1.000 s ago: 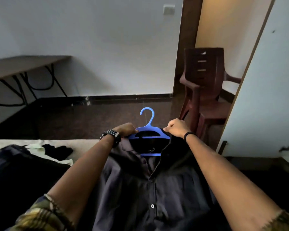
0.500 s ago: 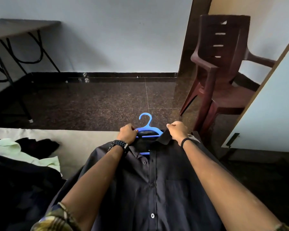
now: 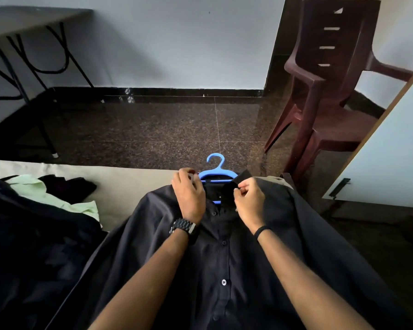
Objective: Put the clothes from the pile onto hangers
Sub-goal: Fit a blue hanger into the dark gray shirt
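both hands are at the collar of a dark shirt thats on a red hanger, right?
Not quite: the hanger is blue, not red, as the head view shows. The rest holds: the left hand and right hand are both at the collar of the dark shirt.

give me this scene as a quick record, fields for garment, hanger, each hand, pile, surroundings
garment: dark button-up shirt, front up, spread on the bed
hanger: blue hanger inside the shirt's neck, hook sticking out past the collar
left hand: left hand grips the shirt at the left side of the collar
right hand: right hand pinches the right collar flap
pile: dark clothes and a pale green garment on the bed, left of the shirt
surroundings: brown plastic chair at right, folding table at far left
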